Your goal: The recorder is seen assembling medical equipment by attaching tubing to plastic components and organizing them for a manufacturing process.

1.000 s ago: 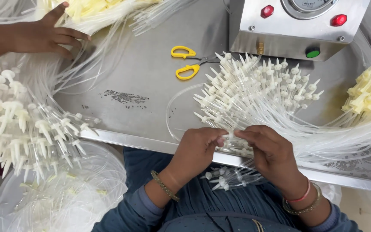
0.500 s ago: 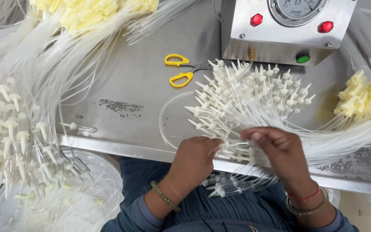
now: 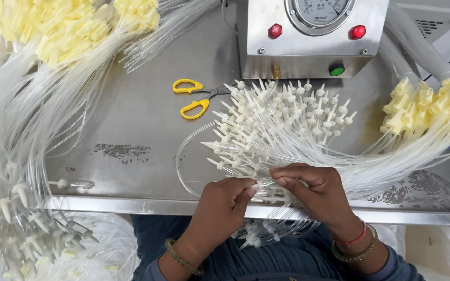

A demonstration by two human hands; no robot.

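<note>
At the near edge of the scuffed grey metal worktable (image 3: 131, 177), the left hand (image 3: 224, 205) and the right hand (image 3: 313, 190) meet fingertip to fingertip over a small white plastic spike connector on clear thin tubing (image 3: 260, 185). The left hand pinches the connector's end between thumb and forefinger, and the right hand pinches the tubing just beside it, its other fingers curled over more strands. This piece lies at the near side of a fanned bundle of white pointed connectors on clear tubes (image 3: 277, 125), which spreads across the table's middle, its tubes sweeping away to the right. A few more connectors hang below the table edge, between the wrists. Behind the bundle, yellow-handled scissors (image 3: 194, 99) lie flat on the metal, just left of a steel box with a round gauge, two red lamps and a green button (image 3: 313, 41). A cluster of pale yellow plastic fittings on tubes (image 3: 428, 104) rests at the far right, and a larger heap of similar yellow fittings (image 3: 69, 26) sits at the upper left. More white connectors on tubes (image 3: 6, 208) hang down along the left edge.
</note>
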